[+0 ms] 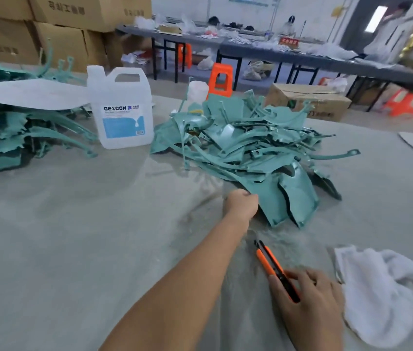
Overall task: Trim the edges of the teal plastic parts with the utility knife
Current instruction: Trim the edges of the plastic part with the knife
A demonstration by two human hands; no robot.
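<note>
Counter: grey counter [74, 236] in a workshop, dusted with shavings.
Left grip: left hand [242, 203] closed on the near edge of a teal part [271, 198] at the foot of the pile.
Right grip: right hand [311, 297] wrapped around the knife [273, 269], blade pointing toward the left hand.
Progress: no cut under way — a part is only being drawn out; I judge much trimming remains.
Count: two teal heaps — pile [246, 138] beyond the left hand, stack [23, 133] far to its left; single parts too tangled to count; one knife, one jug [122, 110], one cloth [387, 295] beside the right hand.
</note>
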